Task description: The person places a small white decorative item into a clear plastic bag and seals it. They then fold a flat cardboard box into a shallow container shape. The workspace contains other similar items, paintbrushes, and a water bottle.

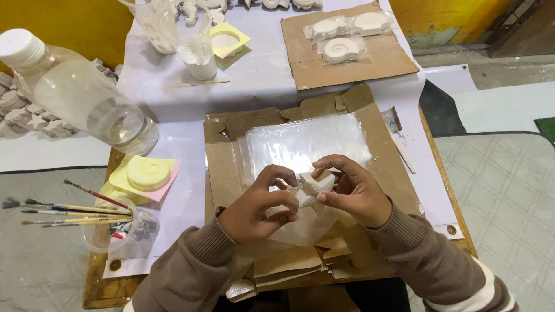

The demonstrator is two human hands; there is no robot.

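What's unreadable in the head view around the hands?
- White plaster piece: shape unclear, fingers of left hand and right hand cover most of it.
- Cup of brushes: bristle ends hidden inside.
- Clear cups: tops cut off by the upper edge.
- Cardboard scraps: partly hidden under the sleeves.

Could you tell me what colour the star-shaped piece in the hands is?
The star-shaped piece is white, seen in the head view.

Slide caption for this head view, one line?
Left hand and right hand hold a small white plaster star over clear plastic bags on brown cardboard.
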